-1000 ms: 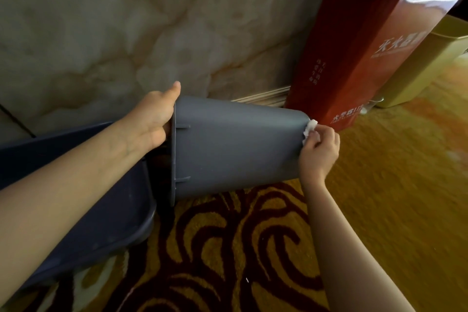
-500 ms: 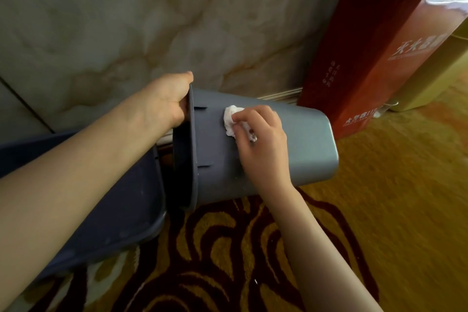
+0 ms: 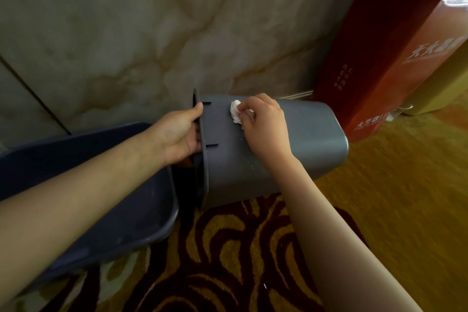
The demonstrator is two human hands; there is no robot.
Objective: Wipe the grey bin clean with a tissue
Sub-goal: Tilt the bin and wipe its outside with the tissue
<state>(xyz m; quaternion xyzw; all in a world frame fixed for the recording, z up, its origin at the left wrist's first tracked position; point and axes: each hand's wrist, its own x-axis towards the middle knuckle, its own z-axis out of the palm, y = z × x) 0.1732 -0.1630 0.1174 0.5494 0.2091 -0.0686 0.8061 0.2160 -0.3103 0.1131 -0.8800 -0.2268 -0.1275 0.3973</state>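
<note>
The grey bin (image 3: pixel 311 149) is held on its side above the carpet, its mouth to the left and its base to the right. My left hand (image 3: pixel 181 132) grips the bin's rim, thumb on top and fingers inside the mouth. My right hand (image 3: pixel 263 126) pinches a crumpled white tissue (image 3: pixel 235 114) and presses it on the bin's upper wall close to the rim. Small pale specks show on the wall below my right wrist.
A dark blue tub (image 3: pixel 141 213) lies under my left arm. A tall red box (image 3: pixel 377 58) leans against the marble wall (image 3: pixel 152 33) at the right, with a yellow-green container (image 3: pixel 445 88) behind it. Patterned carpet (image 3: pixel 228 261) covers the floor.
My right hand moved the tissue from the bin's base end leftward along the wall to near the rim. The bin has tilted and shifted slightly in my left hand's grip.
</note>
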